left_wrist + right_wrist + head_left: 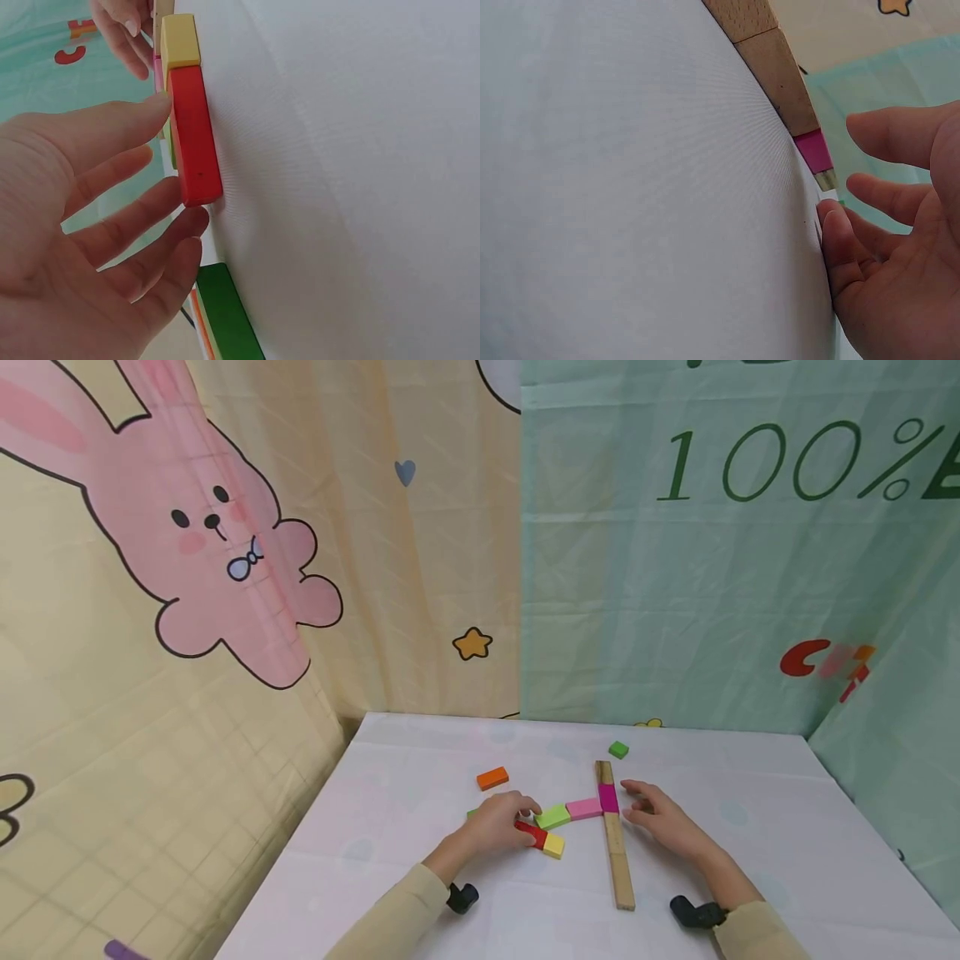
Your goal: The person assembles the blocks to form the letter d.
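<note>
My left hand (497, 823) is low over the table, its thumb tip against the edge of a red block (196, 135) and its loosely bent fingers around the block's end. A yellow block (553, 846) abuts the red one. Just beyond, a lime green block (553, 816) and a pink block (585, 809) lie end to end, reaching a magenta block (608, 798). That block sits in a straight row between wooden blocks (618, 864). My right hand (663, 820) is beside the row on its right, fingers spread and holding nothing.
An orange block (492, 778) lies behind my left hand, and a dark green block (229, 311) is mostly hidden by that hand in the head view. A small green block (618, 749) lies near the back edge of the white table (720, 777). Printed curtains surround the table.
</note>
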Motion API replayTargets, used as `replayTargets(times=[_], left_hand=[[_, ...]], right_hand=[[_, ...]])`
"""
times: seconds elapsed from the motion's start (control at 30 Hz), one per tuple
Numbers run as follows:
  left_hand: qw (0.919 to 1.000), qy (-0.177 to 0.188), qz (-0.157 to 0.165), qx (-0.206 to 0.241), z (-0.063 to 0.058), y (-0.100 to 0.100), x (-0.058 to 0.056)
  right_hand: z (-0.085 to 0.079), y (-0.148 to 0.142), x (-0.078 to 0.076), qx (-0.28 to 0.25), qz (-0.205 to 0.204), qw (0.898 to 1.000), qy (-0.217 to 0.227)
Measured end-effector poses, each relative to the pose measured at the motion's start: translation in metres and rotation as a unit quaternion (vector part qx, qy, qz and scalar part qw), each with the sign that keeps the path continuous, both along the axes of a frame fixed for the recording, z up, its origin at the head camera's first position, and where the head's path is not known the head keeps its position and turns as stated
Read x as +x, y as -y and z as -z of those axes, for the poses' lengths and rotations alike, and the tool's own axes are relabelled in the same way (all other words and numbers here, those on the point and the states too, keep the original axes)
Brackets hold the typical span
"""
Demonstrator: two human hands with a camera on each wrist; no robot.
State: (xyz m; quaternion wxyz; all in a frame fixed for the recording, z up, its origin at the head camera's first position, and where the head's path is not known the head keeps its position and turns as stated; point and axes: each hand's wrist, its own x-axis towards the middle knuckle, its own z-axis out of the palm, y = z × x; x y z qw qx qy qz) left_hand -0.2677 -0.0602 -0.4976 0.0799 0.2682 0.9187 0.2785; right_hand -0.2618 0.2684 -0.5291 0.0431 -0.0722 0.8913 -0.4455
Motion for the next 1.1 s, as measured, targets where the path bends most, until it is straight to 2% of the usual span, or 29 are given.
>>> replayTargets(times=[0.33,0.83,1.1], left_hand=[[0.9995,-0.01,0.028,0.008,0.0049,0.003,0.0009],[0.9988,-0.022,0.029,-0.032,0.0042,0.0013,0.0022],[0.9992,-0.014,0.025,-0.028,0.0033,0.0051,0.0025]], right_hand=[[-0.0003,-0.0001,0.0,-0.003,0.005,1.0,0.002],[-0.0033,0.0018,0.0021,0.029,-0.016,0.999,-0.012],[-0.0003,0.0059,0.0001,0.045,-0.01,0.999,-0.023]])
